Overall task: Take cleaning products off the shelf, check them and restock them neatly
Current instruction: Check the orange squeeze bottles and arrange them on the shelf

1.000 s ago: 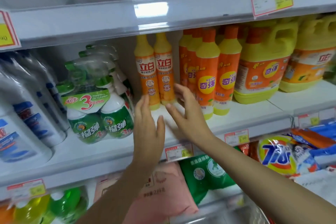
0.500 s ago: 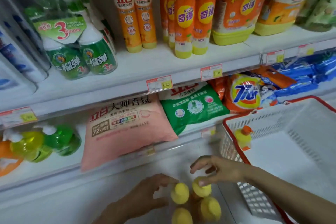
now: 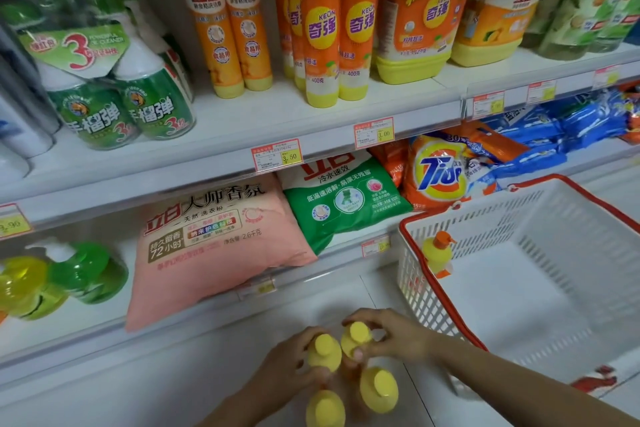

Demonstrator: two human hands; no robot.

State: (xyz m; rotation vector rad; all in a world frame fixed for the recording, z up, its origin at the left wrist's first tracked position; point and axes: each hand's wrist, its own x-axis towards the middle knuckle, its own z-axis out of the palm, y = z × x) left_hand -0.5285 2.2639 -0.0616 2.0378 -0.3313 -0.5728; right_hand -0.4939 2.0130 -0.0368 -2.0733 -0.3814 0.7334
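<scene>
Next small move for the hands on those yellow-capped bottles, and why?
Probably lift both to the white shelf: left hand grips one yellow-capped plastic bottle, right hand a second bottle, and bare board shows before the similar orange bottles.

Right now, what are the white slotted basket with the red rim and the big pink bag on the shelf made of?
The white slotted basket with the red rim looks like hard moulded plastic: stiff walls, even slots, slight sheen. The big pink bag is probably thin matt plastic film: it sags and creases like a pillow.
</scene>
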